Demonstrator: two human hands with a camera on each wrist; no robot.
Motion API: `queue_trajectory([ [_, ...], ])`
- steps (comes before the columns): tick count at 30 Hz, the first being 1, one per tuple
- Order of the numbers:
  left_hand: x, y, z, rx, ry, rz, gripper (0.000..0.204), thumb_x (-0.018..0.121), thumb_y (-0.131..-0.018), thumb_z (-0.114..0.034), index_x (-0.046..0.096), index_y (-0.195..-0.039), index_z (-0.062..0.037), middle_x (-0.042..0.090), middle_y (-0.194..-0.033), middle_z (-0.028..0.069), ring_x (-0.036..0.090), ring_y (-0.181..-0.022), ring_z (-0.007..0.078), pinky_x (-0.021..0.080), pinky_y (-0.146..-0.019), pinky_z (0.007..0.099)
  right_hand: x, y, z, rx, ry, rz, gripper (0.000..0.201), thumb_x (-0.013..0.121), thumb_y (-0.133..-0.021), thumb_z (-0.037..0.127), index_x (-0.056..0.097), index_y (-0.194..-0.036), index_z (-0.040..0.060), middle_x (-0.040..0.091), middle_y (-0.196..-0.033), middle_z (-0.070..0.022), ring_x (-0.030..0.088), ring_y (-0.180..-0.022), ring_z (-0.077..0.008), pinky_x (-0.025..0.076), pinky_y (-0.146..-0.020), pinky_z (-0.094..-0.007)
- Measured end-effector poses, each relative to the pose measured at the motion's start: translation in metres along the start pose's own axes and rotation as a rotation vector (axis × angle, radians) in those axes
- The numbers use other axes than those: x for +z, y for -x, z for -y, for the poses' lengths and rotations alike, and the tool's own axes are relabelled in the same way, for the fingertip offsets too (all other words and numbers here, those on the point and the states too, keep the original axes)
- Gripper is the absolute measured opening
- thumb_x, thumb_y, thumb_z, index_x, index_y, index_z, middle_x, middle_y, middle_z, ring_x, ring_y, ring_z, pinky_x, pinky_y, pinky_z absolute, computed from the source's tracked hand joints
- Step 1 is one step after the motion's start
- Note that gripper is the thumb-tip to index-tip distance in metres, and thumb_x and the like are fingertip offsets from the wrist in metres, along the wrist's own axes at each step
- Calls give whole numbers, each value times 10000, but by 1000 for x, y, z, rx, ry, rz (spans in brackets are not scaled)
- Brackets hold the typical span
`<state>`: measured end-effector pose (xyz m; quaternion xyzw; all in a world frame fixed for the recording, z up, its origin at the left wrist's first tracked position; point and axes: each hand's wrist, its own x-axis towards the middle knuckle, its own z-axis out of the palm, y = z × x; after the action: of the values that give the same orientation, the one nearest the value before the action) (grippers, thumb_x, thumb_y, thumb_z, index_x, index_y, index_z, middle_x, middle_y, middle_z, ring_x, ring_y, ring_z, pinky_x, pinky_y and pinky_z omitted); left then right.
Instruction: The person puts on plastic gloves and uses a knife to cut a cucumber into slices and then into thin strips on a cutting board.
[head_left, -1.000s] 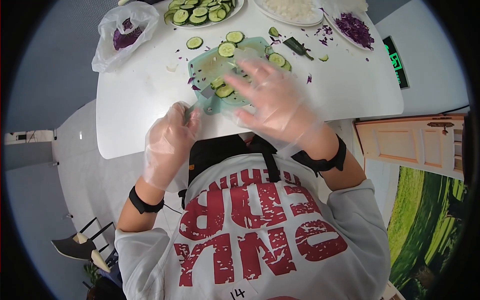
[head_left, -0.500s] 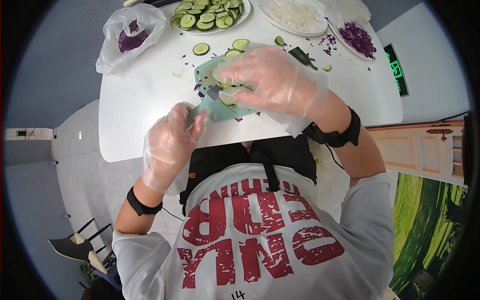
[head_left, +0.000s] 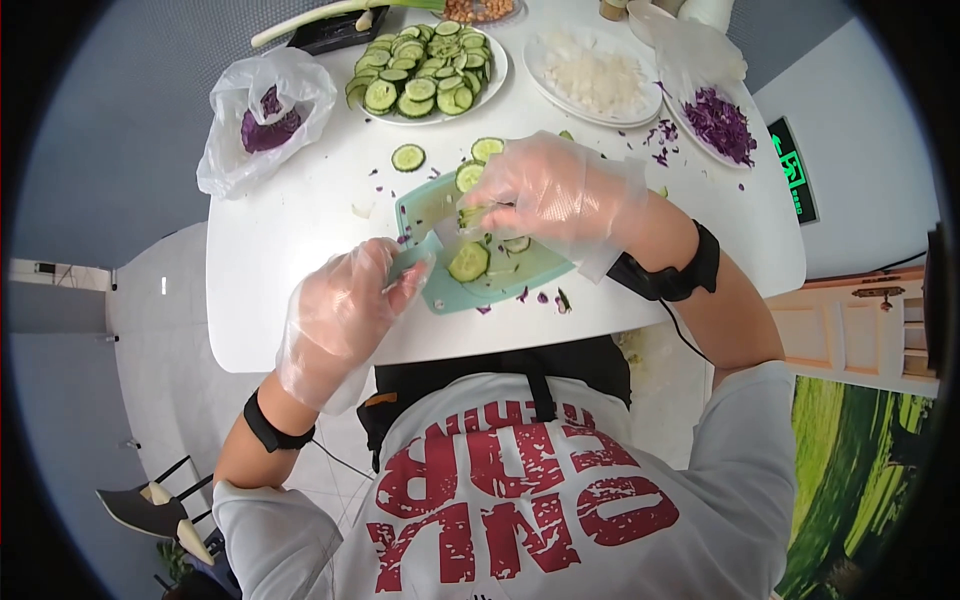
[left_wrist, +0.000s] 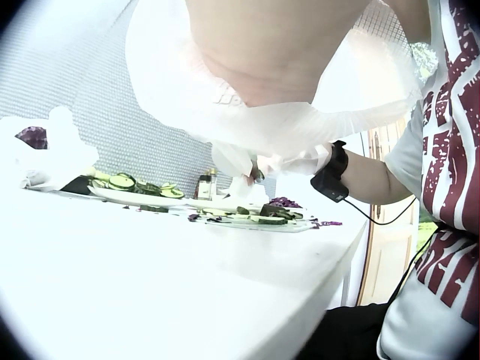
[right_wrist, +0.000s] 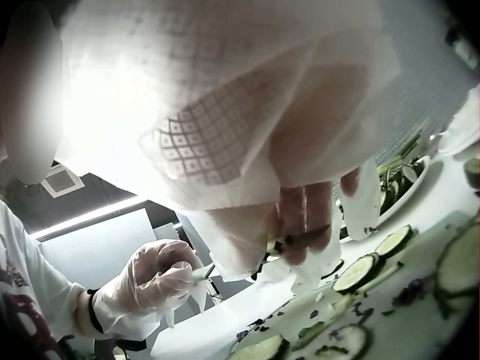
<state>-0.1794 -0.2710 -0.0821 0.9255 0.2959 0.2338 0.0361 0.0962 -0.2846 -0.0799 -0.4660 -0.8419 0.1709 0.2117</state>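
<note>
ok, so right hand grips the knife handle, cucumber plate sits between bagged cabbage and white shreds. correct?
Wrong hand: the head view shows the left hand gripping the knife handle. The cucumber plate does sit between the bagged cabbage and white shreds.

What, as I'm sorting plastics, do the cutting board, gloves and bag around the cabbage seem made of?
Cutting board: probably smooth plastic, judging by its even pale green and rounded corner.
Gloves: thin, shiny plastic film; they crinkle and fingers show through.
Bag: likely soft plastic film, whitish, translucent and creased; exact plastics can't be told.
</note>
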Motion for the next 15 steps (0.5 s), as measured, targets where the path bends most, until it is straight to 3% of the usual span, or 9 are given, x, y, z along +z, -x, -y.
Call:
queue_trajectory([
  [3, 3, -13, 9, -13, 28, 29, 263, 773, -871, -226, 564, -897, -69, 615, -642, 100, 628, -554, 301, 499, -500, 406, -4, -6, -9, 47, -6, 18, 179, 722, -833, 190, 774, -950, 65, 721, -894, -136, 656, -820, -322, 527, -730, -399],
  [5, 5, -21, 15, -31, 47, 50, 262, 770, -874, -231, 566, -895, -68, 617, -636, 101, 630, -551, 308, 498, -498, 411, 1, -12, -19, 60, -41, -64, 152, 686, -850, 161, 776, -926, 64, 718, -869, -139, 656, -798, -319, 525, -719, -396],
  [9, 4, -46, 29, -69, 80, 77, 244, 755, -889, -242, 576, -895, -76, 614, -619, 97, 629, -548, 313, 493, -496, 416, -18, -28, -28, 25, 47, -12, 165, 652, -872, 165, 776, -925, 70, 721, -858, -138, 656, -774, -317, 526, -714, -393],
  [15, 13, -93, 62, -136, 100, 71, 253, 729, -913, -262, 586, -912, -53, 626, -651, 130, 633, -590, 333, 498, -536, 406, -44, -73, -62, 236, -35, -77, 213, 658, -872, 219, 752, -913, 33, 718, -813, -144, 691, -730, -239, 534, -708, -350],
])
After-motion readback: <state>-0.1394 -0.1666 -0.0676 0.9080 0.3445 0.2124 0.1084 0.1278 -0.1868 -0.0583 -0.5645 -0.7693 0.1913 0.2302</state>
